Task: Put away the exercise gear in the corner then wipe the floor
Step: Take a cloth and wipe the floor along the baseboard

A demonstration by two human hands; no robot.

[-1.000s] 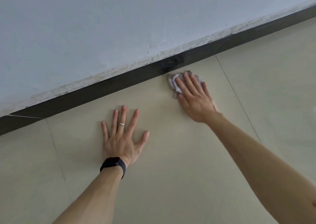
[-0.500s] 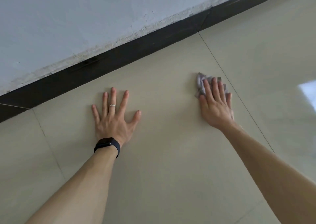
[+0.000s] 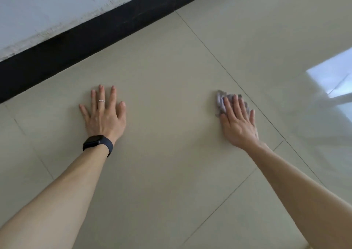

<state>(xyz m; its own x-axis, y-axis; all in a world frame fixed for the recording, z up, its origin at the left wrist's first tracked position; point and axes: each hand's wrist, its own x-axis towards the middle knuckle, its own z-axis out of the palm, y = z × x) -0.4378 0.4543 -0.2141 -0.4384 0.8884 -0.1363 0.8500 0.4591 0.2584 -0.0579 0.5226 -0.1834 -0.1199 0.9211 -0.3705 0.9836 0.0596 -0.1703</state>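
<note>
A pale beige tiled floor point(image 3: 162, 182) is being viewed from above by a person leaning over it. A grey-white wall point(image 3: 57, 5) and a black skirting board point(image 3: 85, 45) are running slantwise across the upper left. Both bare forearms are being stretched forward onto one large tile. The left hand point(image 3: 103, 117) is being kept flat near the middle of that tile as a prop, its fingers straight and holding nothing. The right hand point(image 3: 238, 127) is being pressed down, fingers straight and close together, on a crumpled grey cloth point(image 3: 220, 102). The cloth is peeping out beyond the fingertips and to their left, and nothing is being gripped or pinched. A second ago this cloth was being rubbed right against the skirting board. It is now being drawn back towards the person and rightwards, so it is lying well apart from the skirting and just beside the grout line point(image 3: 228, 75) at the tile's right edge. From that, the strip along the wall is judged to be wiped, and the stroke is being carried across the open tile. No exercise gear is being shown, and the corner is out of view. A dark watch point(image 3: 98, 143) is being worn on the left wrist and a thin ring point(image 3: 101, 100) on one left finger.
</note>
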